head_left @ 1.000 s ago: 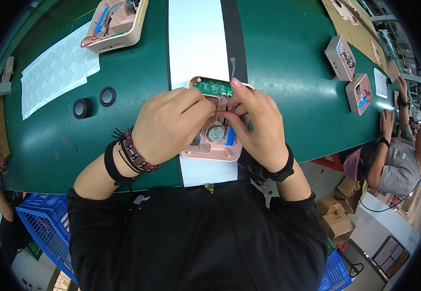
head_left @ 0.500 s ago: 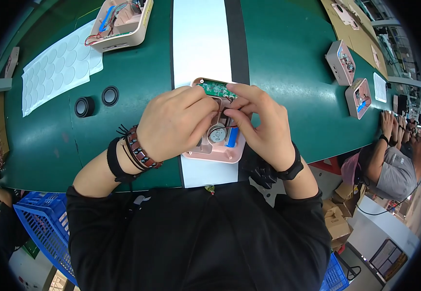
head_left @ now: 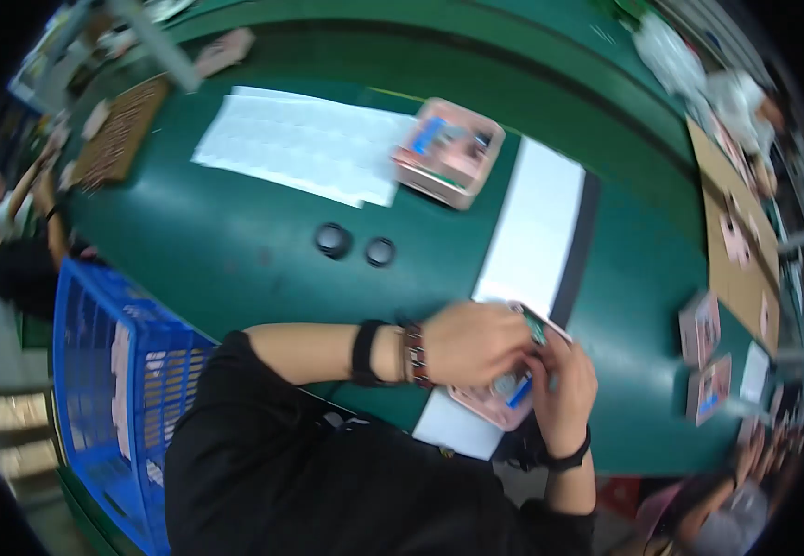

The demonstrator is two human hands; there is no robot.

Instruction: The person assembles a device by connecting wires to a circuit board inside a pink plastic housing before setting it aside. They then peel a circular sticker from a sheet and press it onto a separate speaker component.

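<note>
A pink plastic housing [head_left: 478,402] lies on the white strip at the table's near edge, under both my hands. Inside it show part of a green circuit board [head_left: 533,328], a round silver part [head_left: 507,384] and a blue block [head_left: 519,392]. My left hand [head_left: 476,344] reaches over the housing from the left, its fingers bent together inside. At the housing's right side is my right hand [head_left: 564,394], thumb and fingers closed near the left fingertips. Motion blur and the hands themselves hide what lies between the fingers.
Two round black speakers [head_left: 333,240] stand left of my hands. Beyond lie a white label sheet [head_left: 295,141] and another wired pink housing [head_left: 462,192]. Two more housings [head_left: 699,330] sit at the right, near cardboard [head_left: 734,250]. A blue crate [head_left: 165,320] stands at left; people work at both sides.
The view has swung left, so the table appears turned and the housing and hands sit lower and farther right. Both hands stay at the housing.
</note>
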